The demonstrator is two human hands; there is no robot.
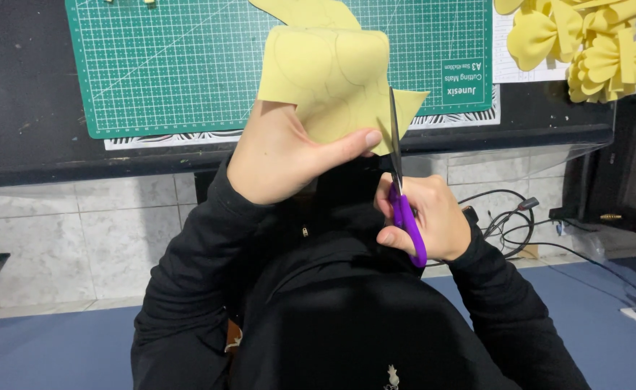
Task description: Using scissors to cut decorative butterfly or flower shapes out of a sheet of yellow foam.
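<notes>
Here the left hand (282, 155) pinches a yellow foam sheet (332, 79) while the right hand (422, 217), fingers closed, grips purple-handled scissors (402, 195).

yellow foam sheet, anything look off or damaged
Nothing stands out. The yellow foam sheet has irregular cut edges, but the scissors in the right hand explain that. The left hand holds it above the green cutting mat.

White printed label patch (461, 81) in the green cutting mat's (159, 65) corner.
</notes>
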